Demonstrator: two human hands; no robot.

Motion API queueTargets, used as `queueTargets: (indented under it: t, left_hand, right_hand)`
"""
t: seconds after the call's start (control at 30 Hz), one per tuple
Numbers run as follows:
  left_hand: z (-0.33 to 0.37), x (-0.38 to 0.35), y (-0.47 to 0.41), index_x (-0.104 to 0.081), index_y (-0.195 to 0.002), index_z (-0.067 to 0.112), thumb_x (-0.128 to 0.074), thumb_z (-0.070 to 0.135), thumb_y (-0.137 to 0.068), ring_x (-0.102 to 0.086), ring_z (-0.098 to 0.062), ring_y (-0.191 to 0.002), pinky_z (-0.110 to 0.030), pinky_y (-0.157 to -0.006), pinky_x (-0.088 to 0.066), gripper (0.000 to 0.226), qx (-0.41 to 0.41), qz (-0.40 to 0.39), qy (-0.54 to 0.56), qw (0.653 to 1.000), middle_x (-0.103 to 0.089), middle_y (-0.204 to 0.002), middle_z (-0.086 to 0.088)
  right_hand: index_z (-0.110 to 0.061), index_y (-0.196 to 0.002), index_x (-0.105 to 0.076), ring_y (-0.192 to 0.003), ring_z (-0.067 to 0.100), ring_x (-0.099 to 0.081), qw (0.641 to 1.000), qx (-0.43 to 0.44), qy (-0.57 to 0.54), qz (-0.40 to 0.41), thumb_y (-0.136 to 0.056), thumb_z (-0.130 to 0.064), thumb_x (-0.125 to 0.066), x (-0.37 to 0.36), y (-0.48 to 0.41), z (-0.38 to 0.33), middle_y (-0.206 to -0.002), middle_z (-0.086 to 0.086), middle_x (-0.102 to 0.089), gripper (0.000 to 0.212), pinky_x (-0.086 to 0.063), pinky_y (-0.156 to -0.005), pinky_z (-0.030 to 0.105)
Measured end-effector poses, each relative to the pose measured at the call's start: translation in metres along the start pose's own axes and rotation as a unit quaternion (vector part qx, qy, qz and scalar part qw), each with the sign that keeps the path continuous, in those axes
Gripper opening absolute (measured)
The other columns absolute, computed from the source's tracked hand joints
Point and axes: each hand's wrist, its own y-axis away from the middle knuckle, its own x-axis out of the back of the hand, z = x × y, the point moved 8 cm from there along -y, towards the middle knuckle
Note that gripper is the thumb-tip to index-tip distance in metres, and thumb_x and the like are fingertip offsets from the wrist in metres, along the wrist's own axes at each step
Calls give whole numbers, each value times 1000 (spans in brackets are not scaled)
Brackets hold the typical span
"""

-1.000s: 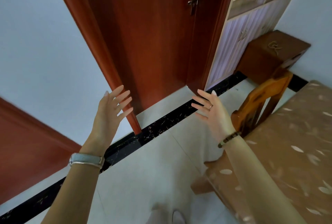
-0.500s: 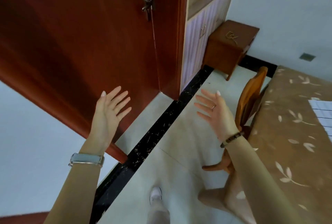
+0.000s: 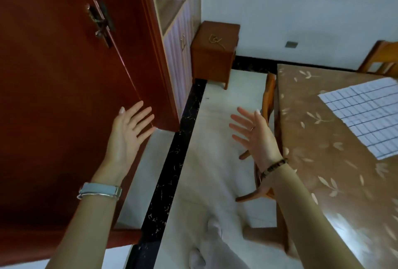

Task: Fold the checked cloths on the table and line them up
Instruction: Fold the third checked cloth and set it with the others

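Observation:
A white cloth with a blue check (image 3: 364, 115) lies flat on the table (image 3: 318, 178) at the right, partly cut off by the frame edge. The table wears a brown cover printed with pale leaves. My left hand (image 3: 127, 135) is raised in front of the red door, fingers straight and spread, holding nothing. My right hand (image 3: 256, 135) is held up over the floor just left of the table's edge, fingers also spread and empty. Both hands are well clear of the cloth.
A red wooden door (image 3: 64, 74) fills the left. A wooden chair (image 3: 267, 105) is tucked against the table's left side; another chair (image 3: 383, 57) stands at the far right. A small brown cabinet (image 3: 213, 53) sits by the back wall. Pale floor tiles lie between.
The view has swung to the right, bringing the table and the checked cloth into sight. Both hands stay raised and spread in much the same pose.

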Motion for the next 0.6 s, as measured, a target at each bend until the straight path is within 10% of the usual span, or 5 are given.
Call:
queueTargets:
  t: [0.6]
  left_hand:
    - [1,-109,-212,-48,-142,17,-29,49,-101,-57,-19,-126,-47,-110,-40,55,43,-102,3,994,-58,-138,-6]
  right_hand:
    - [-27,-126,-57,-116,19,-60,992,31,-52,113,-101,-48,-26,40,-146,-51,-126,-2,-63,45,-44,-104,47]
